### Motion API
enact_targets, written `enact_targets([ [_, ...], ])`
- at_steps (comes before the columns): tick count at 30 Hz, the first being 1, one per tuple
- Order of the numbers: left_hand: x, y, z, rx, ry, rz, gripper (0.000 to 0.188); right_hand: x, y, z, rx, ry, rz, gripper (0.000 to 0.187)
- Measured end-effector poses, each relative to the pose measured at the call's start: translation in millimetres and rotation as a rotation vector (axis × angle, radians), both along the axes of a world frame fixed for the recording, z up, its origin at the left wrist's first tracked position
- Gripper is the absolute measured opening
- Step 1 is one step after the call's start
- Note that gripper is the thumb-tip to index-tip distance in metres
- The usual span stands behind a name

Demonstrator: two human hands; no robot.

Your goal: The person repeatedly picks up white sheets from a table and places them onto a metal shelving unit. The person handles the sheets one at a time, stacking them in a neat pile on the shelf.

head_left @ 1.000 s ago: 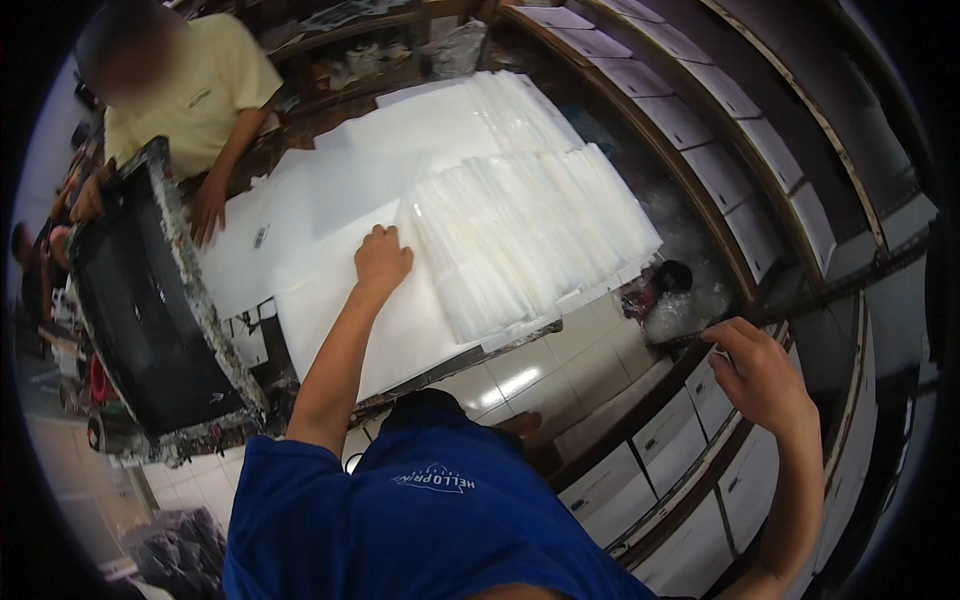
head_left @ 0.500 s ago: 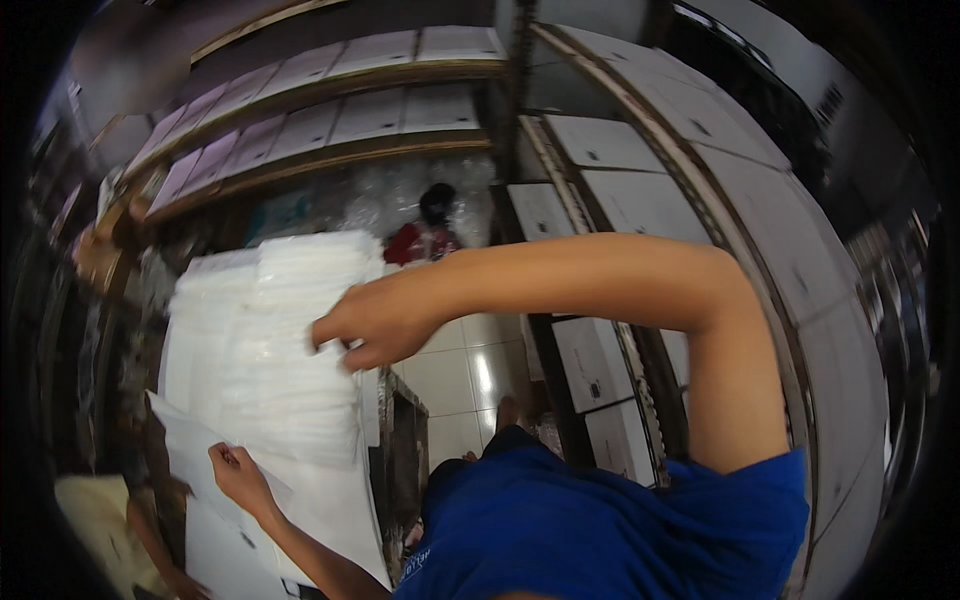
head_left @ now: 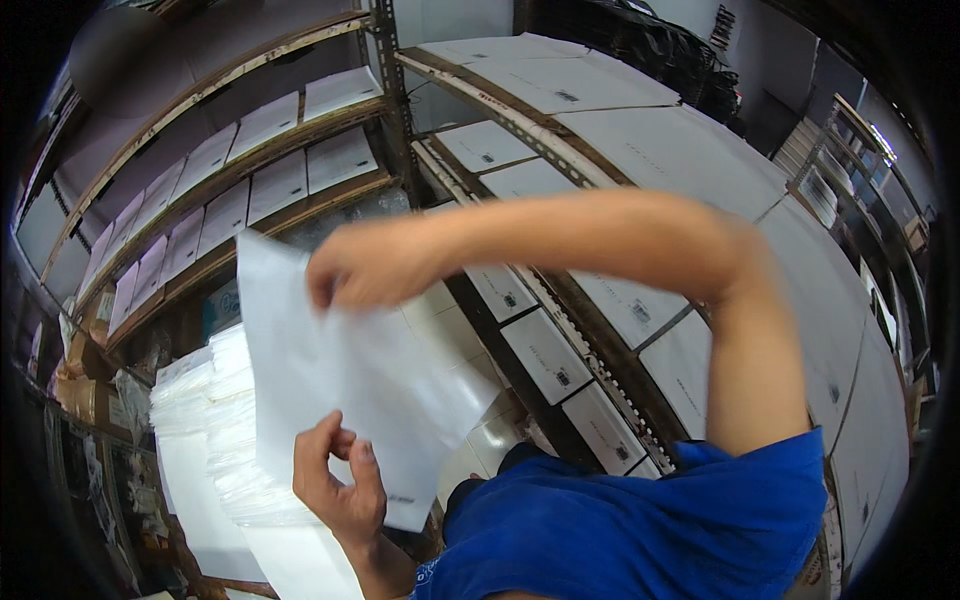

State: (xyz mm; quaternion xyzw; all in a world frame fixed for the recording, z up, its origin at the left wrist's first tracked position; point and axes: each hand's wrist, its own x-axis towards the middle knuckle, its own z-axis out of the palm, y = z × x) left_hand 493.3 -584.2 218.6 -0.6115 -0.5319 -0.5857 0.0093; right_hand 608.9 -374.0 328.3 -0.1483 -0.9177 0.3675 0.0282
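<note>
Beside bag stack, shelf boxes, both hands grip white bag.

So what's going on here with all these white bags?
A person in a blue shirt is holding one flat white bag up with both hands. The right hand grips its top edge, and the left hand pinches it near the bottom. Just beneath lies a stack of similar white bags, and shelves of white boxes stand behind.
</note>
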Motion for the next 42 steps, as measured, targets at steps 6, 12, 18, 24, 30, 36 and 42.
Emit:
enact_targets([
  [6,7,-12,-53,-0.119,-0.483,-0.055,0.017,211,50,115,0.441,0.008,-0.628,0.021],
  [12,27,-8,-120,-0.511,-0.448,0.016,0.014,417,77,150,0.358,-0.067,-1.185,0.028],
  [18,54,-9,-125,-0.553,-0.64,-0.064,0.015,529,130,86,0.405,-0.226,-1.359,0.023],
  [24,94,13,-46,-0.329,-1.002,-0.724,0.054,581,165,46,0.57,-0.285,-1.295,0.02],
  [30,171,12,73,-0.02,-0.979,-1.518,0.073,590,189,40,0.627,-0.14,-1.323,0.019],
  [36,220,20,151,0.019,-1.563,-1.391,0.056,644,186,31,0.749,-0.232,-1.36,0.021],
  [42,224,12,126,-0.19,-1.379,-1.273,0.022,646,202,32,0.776,-0.212,-1.28,0.02],
])
